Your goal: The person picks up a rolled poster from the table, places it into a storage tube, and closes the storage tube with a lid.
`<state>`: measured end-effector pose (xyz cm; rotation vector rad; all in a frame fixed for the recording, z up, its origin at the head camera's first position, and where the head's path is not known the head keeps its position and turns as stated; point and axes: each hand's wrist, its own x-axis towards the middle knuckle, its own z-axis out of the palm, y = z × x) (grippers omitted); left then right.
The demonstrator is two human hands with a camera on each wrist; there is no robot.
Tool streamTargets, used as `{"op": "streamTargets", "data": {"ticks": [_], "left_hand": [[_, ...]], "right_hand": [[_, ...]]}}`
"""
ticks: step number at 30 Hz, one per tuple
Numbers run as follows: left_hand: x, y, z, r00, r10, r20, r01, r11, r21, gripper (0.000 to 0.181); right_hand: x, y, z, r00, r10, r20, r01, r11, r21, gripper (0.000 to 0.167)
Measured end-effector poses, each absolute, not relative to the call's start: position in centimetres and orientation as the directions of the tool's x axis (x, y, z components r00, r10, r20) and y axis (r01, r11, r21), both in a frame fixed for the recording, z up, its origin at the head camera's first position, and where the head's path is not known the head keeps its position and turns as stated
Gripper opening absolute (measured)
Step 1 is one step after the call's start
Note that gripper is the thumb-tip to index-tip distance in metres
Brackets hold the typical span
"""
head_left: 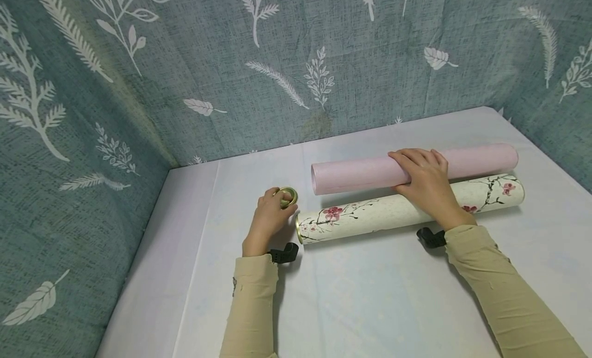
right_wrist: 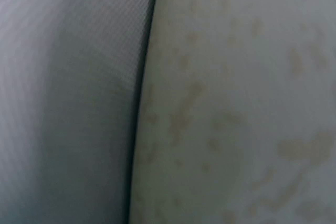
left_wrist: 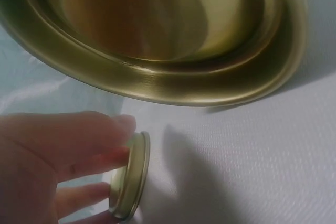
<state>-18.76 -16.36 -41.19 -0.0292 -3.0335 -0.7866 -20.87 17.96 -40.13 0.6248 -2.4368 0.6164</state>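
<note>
My left hand (head_left: 270, 219) pinches a round gold metal lid (head_left: 288, 196) just left of the tubes. In the left wrist view its fingers (left_wrist: 100, 129) hold the lid (left_wrist: 135, 174) on edge, close to the white cloth. My right hand (head_left: 425, 183) grips the pink tube (head_left: 356, 175) around its middle, fingers over the top and thumb on the near side. Nearer me lies a cream tube (head_left: 393, 211) with printed blossom branches, passing under the right wrist. A gold cap (left_wrist: 199, 85) closes its left end. The pink tube's left end is uncovered.
A white cloth (head_left: 361, 296) covers the table. Patterned green-grey fabric (head_left: 222, 80) hangs behind it and at both sides. The right wrist view shows only the cream tube's speckled surface (right_wrist: 236, 103) and cloth.
</note>
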Motion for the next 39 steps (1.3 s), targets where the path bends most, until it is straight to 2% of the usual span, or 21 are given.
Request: {"op": "streamTargets", "data": {"ticks": [13, 26, 34, 39], "left_hand": [[-18.87, -16.29, -41.11, -1.000, 0.003, 0.008, 0.006, 0.896, 0.443, 0.025], [-18.89, -16.15, -41.20, -0.998, -0.018, 0.057, 0.007, 0.917, 0.399, 0.059], [-18.78, -16.14, -41.30, -0.998, -0.015, 0.059, 0.008, 0.928, 0.372, 0.059], [-18.56, -16.35, -41.27, -1.000, 0.000, 0.000, 0.000, 0.915, 0.404, 0.054]], "right_hand": [[-20.85, 17.98, -40.12, -0.749, -0.296, 0.594, -0.542, 0.789, -0.291, 0.070], [-21.00, 17.88, -39.98, -0.748, -0.298, 0.593, -0.541, 0.791, -0.285, 0.071], [-20.95, 17.95, -40.07, -0.754, -0.296, 0.586, -0.536, 0.793, -0.290, 0.071], [-20.91, 17.94, -40.15, -0.758, -0.295, 0.582, -0.533, 0.794, -0.292, 0.071]]}}
